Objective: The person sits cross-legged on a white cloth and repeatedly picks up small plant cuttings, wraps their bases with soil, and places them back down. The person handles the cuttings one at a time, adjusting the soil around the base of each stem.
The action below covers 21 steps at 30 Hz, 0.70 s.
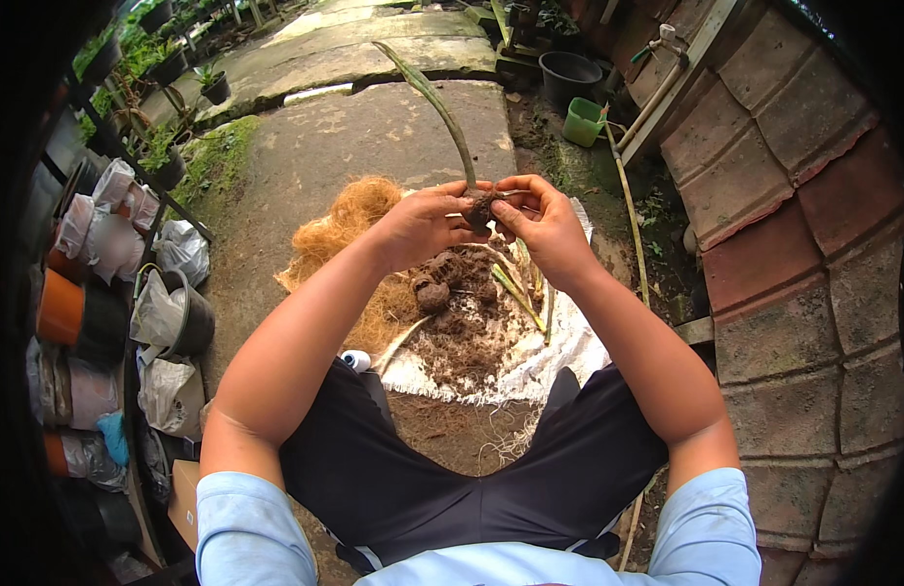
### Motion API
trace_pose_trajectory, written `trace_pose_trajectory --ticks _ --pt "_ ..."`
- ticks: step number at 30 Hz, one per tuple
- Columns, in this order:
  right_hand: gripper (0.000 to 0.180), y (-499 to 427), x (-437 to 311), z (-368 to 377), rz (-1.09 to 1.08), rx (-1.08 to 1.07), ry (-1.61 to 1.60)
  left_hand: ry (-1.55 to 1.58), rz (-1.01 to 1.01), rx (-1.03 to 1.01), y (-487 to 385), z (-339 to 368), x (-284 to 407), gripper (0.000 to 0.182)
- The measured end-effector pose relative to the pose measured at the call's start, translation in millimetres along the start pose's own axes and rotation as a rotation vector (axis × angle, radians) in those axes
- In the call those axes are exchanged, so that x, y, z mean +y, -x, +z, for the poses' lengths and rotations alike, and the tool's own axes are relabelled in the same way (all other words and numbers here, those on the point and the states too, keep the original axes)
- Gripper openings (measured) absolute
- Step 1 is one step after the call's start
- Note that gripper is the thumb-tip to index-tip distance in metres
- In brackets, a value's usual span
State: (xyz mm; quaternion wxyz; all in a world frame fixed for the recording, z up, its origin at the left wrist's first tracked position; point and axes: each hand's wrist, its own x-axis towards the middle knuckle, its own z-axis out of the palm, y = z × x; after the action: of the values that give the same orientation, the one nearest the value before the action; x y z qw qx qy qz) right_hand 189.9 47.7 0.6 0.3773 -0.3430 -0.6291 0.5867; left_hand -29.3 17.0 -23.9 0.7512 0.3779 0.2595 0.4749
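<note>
Between my two hands is a dark root ball (481, 209) with one long green leaf (441, 106) rising from it. My left hand (430, 223) holds the ball from the left, and the fingers of my right hand (536, 220) press on its right side. Below them a white woven sack (562, 351) lies on the ground, strewn with dark soil and root fibre (459, 340). Several brown root balls (431, 293) rest on it. Cut green leaf pieces (518, 297) lie to their right. Loose orange-brown coconut fibre (364, 212) is heaped at the left, partly behind my left forearm.
A spool of thread (356, 360) sits by my left knee. Shelves at the left hold pots and plastic bags; a dark bucket (192, 315) stands there. Clay roof tiles (774, 351) line the right. Farther off are a green container (584, 121), a black basin (569, 73) and a tap (666, 44).
</note>
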Motion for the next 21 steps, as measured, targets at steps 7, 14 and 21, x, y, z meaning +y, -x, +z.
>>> trace_pose_trajectory --ticks 7,14,21 --pt "0.017 -2 3 -8 -0.002 -0.095 -0.065 -0.247 0.002 0.052 0 9 -5 0.057" --pt "0.016 -3 11 -7 -0.006 -0.139 -0.085 -0.374 0.032 0.082 -1 10 -6 0.056" --pt "0.014 -9 14 -15 0.041 -0.196 -0.365 -0.394 0.083 0.056 -2 10 -1 0.052"
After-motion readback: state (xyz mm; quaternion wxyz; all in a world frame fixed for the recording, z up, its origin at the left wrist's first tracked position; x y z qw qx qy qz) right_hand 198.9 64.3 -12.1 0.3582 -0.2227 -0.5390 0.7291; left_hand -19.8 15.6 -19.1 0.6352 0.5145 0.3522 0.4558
